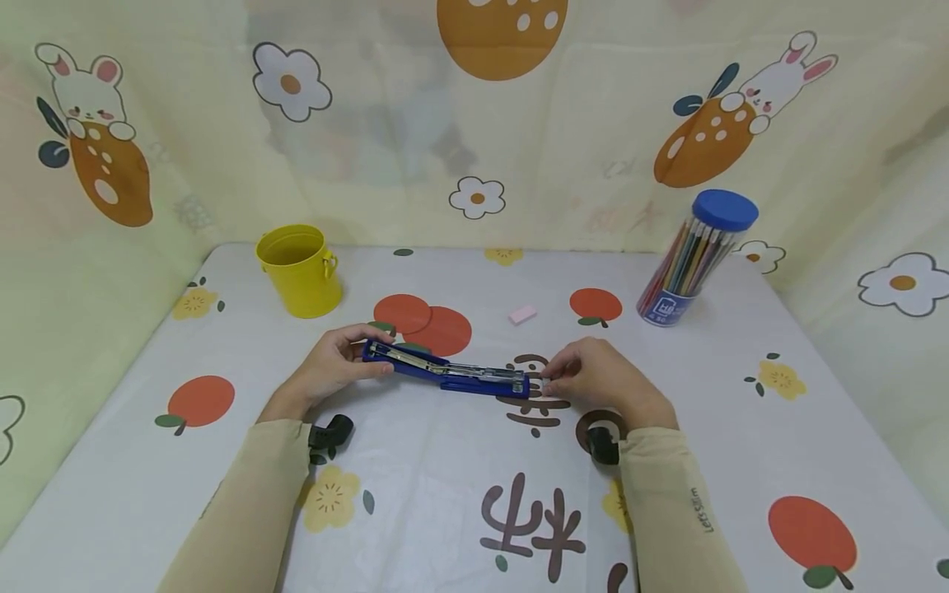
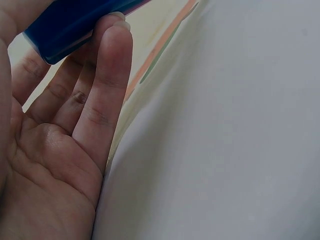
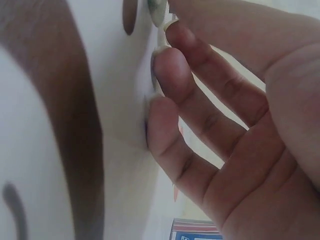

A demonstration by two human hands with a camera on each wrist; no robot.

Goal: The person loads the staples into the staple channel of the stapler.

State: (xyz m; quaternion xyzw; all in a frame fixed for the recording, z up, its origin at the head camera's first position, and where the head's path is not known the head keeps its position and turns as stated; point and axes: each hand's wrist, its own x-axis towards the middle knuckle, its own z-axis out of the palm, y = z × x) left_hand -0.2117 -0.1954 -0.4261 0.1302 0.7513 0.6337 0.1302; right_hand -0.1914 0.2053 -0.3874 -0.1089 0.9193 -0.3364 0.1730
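A blue stapler lies folded wide open across the middle of the head view, its metal staple channel facing up. My left hand grips its left end between thumb and fingers. In the left wrist view, the blue stapler shows between the thumb and the curled fingers. My right hand is just off the stapler's right end, thumb and forefinger pinching a small silvery strip. The right wrist view shows the other fingers of the right hand bent close to the tablecloth; the pinched strip is mostly hidden there.
A pink eraser lies beyond the stapler. The yellow bucket stands at the back left, and a clear tub of pencils with a blue lid stands at the back right. A patterned cloth covers the table.
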